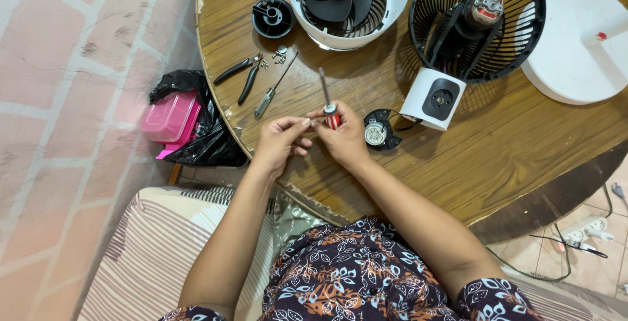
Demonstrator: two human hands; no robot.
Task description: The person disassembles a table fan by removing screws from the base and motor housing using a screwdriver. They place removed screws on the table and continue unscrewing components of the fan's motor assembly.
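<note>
Both bare forearms reach forward from the lap and converge near the middle of the view; the left hand [280, 139] is curled, its fingertips pinched together and pointing toward the other hand; the right hand [343, 136] is closed in a loose fist with the thumb on top; the two hands meet at the fingertips, wrists slightly bent inward

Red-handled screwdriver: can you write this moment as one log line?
right hand: holds red-handled metal screwdriver | left hand: fingertips at its handle | place: round wooden table
</note>
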